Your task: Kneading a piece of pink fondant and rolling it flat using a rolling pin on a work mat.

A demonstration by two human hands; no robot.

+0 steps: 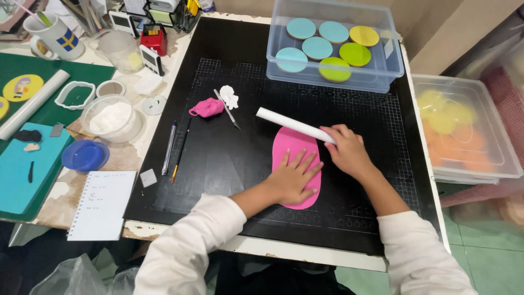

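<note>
Left hand lies flat, fingers spread, pinning the pink sheet mid-mat so it can't slide, while right hand wraps fingers round the white roller at its twelve o'clock edge.

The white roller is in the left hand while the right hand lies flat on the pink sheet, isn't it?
Not quite: the hands are swapped. The head view shows the right hand gripping the white roller and the left hand flat on the pink sheet.
</note>
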